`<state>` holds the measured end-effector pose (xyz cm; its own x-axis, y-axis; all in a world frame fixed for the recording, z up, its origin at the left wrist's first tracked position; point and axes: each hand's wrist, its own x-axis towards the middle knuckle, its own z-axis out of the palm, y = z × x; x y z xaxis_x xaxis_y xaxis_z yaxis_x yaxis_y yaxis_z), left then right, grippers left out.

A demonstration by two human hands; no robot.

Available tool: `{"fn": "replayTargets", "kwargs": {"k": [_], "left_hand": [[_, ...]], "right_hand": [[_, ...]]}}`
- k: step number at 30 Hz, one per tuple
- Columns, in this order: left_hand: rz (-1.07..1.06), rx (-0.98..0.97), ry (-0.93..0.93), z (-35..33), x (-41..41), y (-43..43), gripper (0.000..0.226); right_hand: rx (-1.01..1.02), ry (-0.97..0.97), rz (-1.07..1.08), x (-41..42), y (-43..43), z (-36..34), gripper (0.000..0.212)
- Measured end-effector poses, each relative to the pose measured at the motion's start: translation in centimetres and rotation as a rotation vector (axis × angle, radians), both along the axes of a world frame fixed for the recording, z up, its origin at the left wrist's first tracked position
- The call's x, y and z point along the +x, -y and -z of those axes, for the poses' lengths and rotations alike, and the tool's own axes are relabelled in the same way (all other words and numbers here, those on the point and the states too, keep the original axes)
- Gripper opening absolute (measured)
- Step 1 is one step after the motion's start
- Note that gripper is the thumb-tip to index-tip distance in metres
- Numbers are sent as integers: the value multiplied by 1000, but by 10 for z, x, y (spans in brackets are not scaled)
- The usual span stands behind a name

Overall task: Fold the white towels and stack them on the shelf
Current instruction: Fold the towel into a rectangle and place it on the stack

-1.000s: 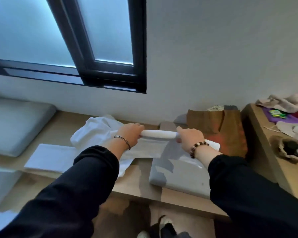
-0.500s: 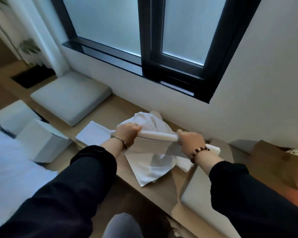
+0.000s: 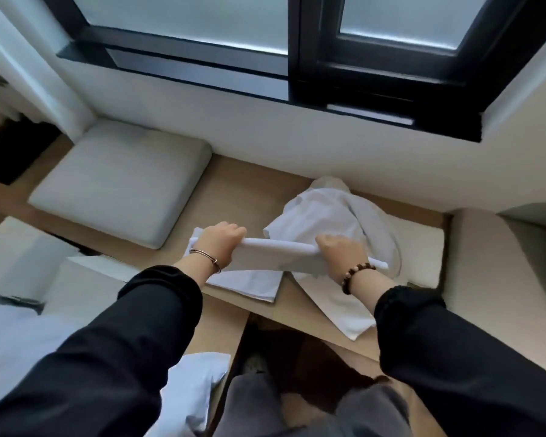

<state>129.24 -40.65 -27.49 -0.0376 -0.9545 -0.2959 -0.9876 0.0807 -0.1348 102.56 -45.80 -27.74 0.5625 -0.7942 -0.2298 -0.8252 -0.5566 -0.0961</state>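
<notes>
A view from above shows a person's two hands holding one folded white towel (image 3: pixel 278 255), stretched as a narrow band between them. It hangs just above a pale wooden shelf (image 3: pixel 243 187) that runs under a black-framed window (image 3: pixel 300 58). The left hand (image 3: pixel 222 243) has its fingers curled over the band's left end, knuckles up. The right hand (image 3: pixel 339 254) grips the right end the same way, and a short tip of towel pokes out past its wrist. The fingertips of both hands are tucked under the cloth and hidden.

White cloth on the shelf, counted:
- One flat towel (image 3: pixel 249 283) lies under the left hand, with its near corner at the shelf's front edge.
- One spread towel (image 3: pixel 344 310) lies below the right hand and hangs over that edge.
- One crumpled heap (image 3: pixel 331 212) sits behind the right hand, near the wall. How many towels make it up cannot be told.

There are two grey cushions. The left cushion (image 3: pixel 123 181) lies whole on the shelf, and the right cushion (image 3: pixel 486 263) is partly covered by the right arm. Each wrist wears one bracelet: a thin metal bangle (image 3: pixel 206 257) on the left and a brown bead bracelet (image 3: pixel 356 276) on the right. Both arms are in black sleeves (image 3: pixel 114 357).

A pale slab (image 3: pixel 421 247) beside the heap may be a pad or more cloth; it is too blurred to say
</notes>
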Motion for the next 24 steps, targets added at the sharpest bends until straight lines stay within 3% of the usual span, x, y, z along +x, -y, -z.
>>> {"fn": "replayTargets", "kwargs": {"k": [6,11,15,18,20,24], "left_hand": [[0,55,-36,41,77,16,29],[-18,146,48,78,124,15,31],[-107,139,69,101,150,15,22],[-268,95,-22,116,163,18,16],[-423,49,-150,124,171,20,12],[-881,-64,-669,140,188,11,10]], "right_hand": [[114,-84,78,63,2,34,20],[100,-247,118,73,18,66,20],[97,-249,153,70,26,92,16],[131,-127,277,62,34,114,13],[231,52,470,54,39,127,14],[494,510,923,39,41,141,21]]}}
